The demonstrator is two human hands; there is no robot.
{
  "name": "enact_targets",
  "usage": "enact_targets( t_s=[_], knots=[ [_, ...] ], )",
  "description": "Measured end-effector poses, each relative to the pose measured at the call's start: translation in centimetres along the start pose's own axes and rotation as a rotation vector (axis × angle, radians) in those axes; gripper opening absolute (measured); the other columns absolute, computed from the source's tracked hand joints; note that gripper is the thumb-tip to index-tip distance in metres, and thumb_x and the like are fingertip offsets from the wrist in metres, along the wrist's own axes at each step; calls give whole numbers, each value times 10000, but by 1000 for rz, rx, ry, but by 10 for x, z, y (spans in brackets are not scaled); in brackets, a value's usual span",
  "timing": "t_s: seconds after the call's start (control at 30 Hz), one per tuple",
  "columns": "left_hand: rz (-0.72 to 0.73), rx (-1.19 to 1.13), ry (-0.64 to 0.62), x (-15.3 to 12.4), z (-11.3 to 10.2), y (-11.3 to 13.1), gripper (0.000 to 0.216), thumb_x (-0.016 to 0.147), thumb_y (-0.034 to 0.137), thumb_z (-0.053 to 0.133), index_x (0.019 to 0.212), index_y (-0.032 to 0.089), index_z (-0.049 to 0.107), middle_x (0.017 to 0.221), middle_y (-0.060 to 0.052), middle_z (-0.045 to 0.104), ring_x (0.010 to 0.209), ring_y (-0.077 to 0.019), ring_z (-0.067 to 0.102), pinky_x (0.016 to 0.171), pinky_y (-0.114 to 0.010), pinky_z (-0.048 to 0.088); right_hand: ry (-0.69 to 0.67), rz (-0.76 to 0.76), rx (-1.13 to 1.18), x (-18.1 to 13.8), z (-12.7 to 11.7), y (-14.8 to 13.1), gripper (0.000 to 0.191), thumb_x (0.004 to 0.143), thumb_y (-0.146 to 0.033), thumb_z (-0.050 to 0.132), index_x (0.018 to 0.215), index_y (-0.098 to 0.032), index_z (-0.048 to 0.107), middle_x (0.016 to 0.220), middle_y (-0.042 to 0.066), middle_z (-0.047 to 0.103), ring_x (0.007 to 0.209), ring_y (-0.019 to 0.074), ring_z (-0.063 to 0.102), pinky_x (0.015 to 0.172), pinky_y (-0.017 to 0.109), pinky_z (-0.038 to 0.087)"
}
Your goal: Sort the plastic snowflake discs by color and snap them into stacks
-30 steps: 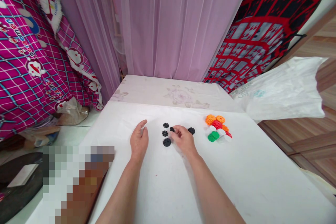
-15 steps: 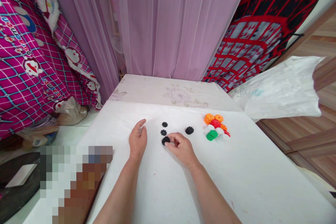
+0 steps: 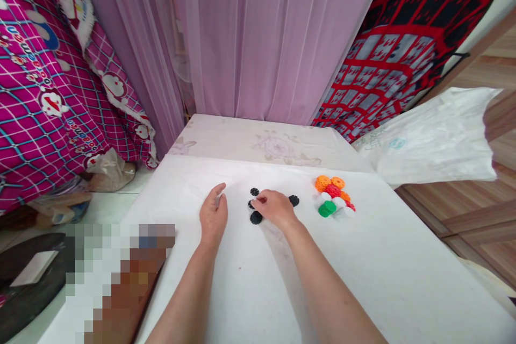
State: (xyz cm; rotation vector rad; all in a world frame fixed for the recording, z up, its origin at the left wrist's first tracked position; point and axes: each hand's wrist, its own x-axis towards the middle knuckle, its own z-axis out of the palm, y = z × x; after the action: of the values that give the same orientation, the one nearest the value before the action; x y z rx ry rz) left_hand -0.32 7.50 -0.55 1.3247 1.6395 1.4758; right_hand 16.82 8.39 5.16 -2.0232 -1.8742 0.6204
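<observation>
My right hand [image 3: 277, 207] reaches over the white table with thumb and fingertips pinched together at the edge of a small black notched disc [image 3: 250, 204], partly covered by the fingers. Just beyond it lies another black notched disc [image 3: 254, 192]. Nearer to me sits a black disc pile [image 3: 256, 217]. A further black pile [image 3: 294, 201] shows from behind the right hand's knuckles. To the left, my left hand [image 3: 213, 214] rests on its edge, fingers apart and thumb raised, holding nothing.
A heap of orange discs [image 3: 323, 183], red discs [image 3: 333, 190], white discs and green discs [image 3: 327, 209] lies right of the hands. A white plastic bag [image 3: 427, 137] hangs by the table's right edge. Behind the table [image 3: 363, 269] hangs a purple curtain [image 3: 258, 37].
My right hand has left the near black pile and moved away from me to the middle black disc, partly covering the pile on the right. My left hand stays in place.
</observation>
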Motion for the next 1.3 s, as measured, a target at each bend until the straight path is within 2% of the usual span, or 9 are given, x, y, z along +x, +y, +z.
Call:
enact_targets(
  t_s=[0.1,0.23,0.33,0.47,0.67,0.8,0.97,1.1,1.3],
  knots=[
    [8,-3,2,0,0,-1,300,877,259,488,1134,236,640,1222,-47,675,1179,-191,593,1087,-404,405,-35,-17,-232,5,-2,-20,180,719,-409,673,744,-236,716,857,78,733,822,244,656,671,319,439],
    [13,-3,-1,1,1,-2,304,875,252,483,1133,225,641,1216,-56,677,1161,-196,604,1074,-411,420,-69,-28,-351,10,1,-33,145,689,-302,688,785,-202,729,864,130,730,844,271,667,669,328,441],
    [5,14,3,1,1,-1,307,873,247,481,1132,224,643,1209,-54,680,1152,-199,609,1073,-417,420,-99,-27,-316,12,2,-28,143,708,-295,664,801,-211,732,901,121,731,871,273,666,686,333,448],
    [-5,25,-10,1,0,0,319,875,245,477,1149,222,638,1221,-58,677,1160,-203,603,1067,-420,424,-47,-39,-155,11,3,-8,163,753,-211,605,855,-241,728,913,50,735,891,225,655,748,313,446],
    [-10,12,3,1,1,1,303,872,241,486,1130,235,646,1211,-47,681,1156,-195,607,1076,-411,416,-119,-115,79,15,4,17,153,771,-175,618,851,-232,735,785,-10,709,746,146,630,703,250,447],
    [-8,11,-2,0,1,1,310,873,243,481,1138,231,642,1219,-50,677,1161,-195,606,1074,-408,419,-153,-204,151,17,2,27,324,766,-111,584,1007,-258,744,932,5,692,799,134,627,760,239,463],
    [-3,-1,3,0,0,0,307,865,244,498,1134,241,646,1210,-44,683,1159,-197,608,1072,-410,422,-277,-354,72,18,-4,33,504,748,-83,580,1143,-374,697,1062,-8,614,841,123,611,789,221,455],
    [-1,6,-2,1,0,-1,304,872,252,491,1133,239,646,1212,-48,681,1159,-197,608,1074,-411,419,-286,-385,-12,16,-7,32,443,774,-100,564,1104,-362,701,1064,-7,601,866,131,608,804,230,442],
    [12,31,-6,1,-1,-1,303,876,266,485,1130,232,647,1212,-54,680,1168,-200,602,1083,-413,408,-199,-292,-36,8,-8,31,288,724,-174,667,1002,-247,674,1042,11,623,838,142,599,749,247,417]
  ],
)
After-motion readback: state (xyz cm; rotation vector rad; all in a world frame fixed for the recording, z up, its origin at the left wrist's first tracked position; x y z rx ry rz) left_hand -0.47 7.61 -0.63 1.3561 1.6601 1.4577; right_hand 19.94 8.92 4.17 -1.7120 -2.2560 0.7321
